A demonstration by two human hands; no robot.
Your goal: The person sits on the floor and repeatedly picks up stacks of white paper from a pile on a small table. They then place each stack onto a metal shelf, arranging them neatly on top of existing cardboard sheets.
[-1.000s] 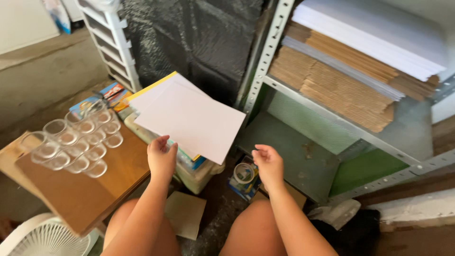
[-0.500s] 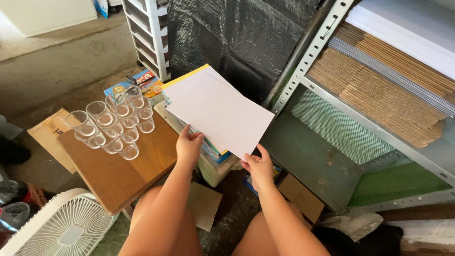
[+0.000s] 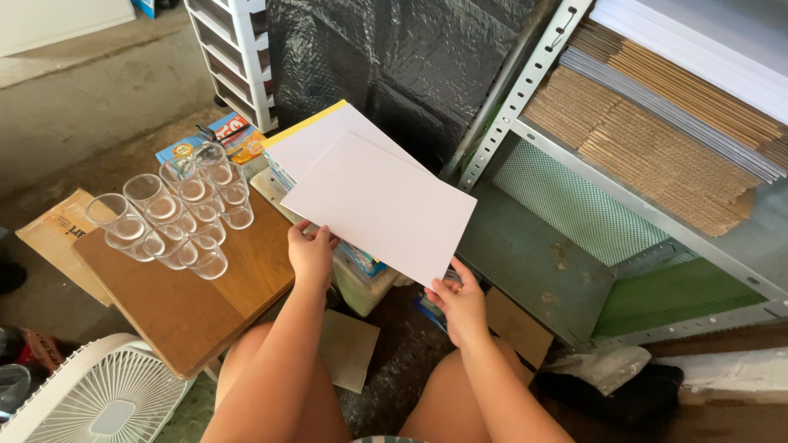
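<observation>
**White sheet held up over a stack beside the shelf**

At the far left, a white plastic fan grille (image 3: 94,402) is lying on the floor, and next to it a brown wooden board (image 3: 197,299) is carrying a cluster of clear drinking glasses (image 3: 176,217), all standing upright and close together. A colourful printed box (image 3: 215,139) is sitting just behind the glasses.

Moving right, the left hand (image 3: 312,254) is gripping the lower left edge of a large white rectangular sheet (image 3: 382,205), thumb on top and fingers curled underneath. The sheet is hanging tilted above a stack of white sheets with a yellow edge (image 3: 316,135), which is resting on a pale tub; the held sheet is already lifted off that stack and is not yet set down anywhere, so the move looks to be about halfway. The left forearm is reaching up from the knee, wrist nearly straight.

The right hand (image 3: 461,305) is pinching the sheet's lower right corner, fingers partly closed, with its arm angling inward from the right thigh.

Further right, a grey metal shelving unit (image 3: 538,262) is holding flat brown corrugated cardboard sheets (image 3: 648,156) on its upper level, with black plastic wrap (image 3: 394,57) hanging behind.
</observation>
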